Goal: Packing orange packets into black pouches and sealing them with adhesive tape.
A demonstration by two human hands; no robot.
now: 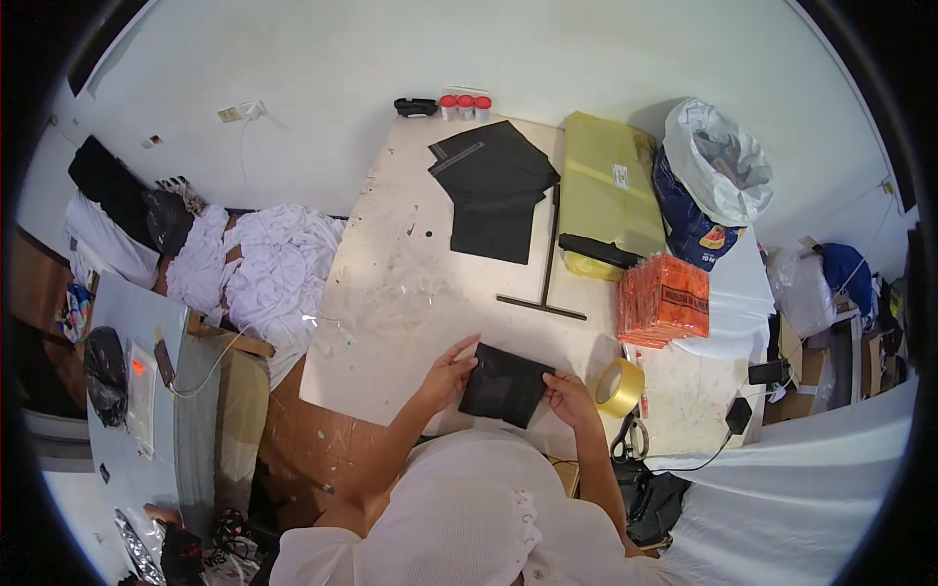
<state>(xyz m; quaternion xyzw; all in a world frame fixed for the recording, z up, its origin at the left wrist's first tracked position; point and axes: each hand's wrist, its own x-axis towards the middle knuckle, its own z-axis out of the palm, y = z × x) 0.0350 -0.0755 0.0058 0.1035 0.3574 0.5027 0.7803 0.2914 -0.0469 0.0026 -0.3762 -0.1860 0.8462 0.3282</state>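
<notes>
A folded black mailing bag [505, 383] is held near the table's front edge, slightly tilted and with a faint sheen. My left hand [449, 375] grips its left edge, thumb on the face and index finger reaching past the top corner. On the opposite side, my right hand [570, 397] pinches the upper right corner. Just beside that hand stands a roll of clear yellowish tape [619, 388], with black-handled scissors [631, 437] below it. Farther back, several flat black mailing bags [496, 190] overlap on the table. Whether anything is inside the held bag is hidden.
An orange wrapped stack [662, 301] and a yellow package [611, 186] occupy the right side, near a large open sack [711, 186]. A dark T-shaped bar [543, 305] lies mid-table. Red-lidded jars [465, 107] line the wall; white cloth [278, 259] is heaped at left.
</notes>
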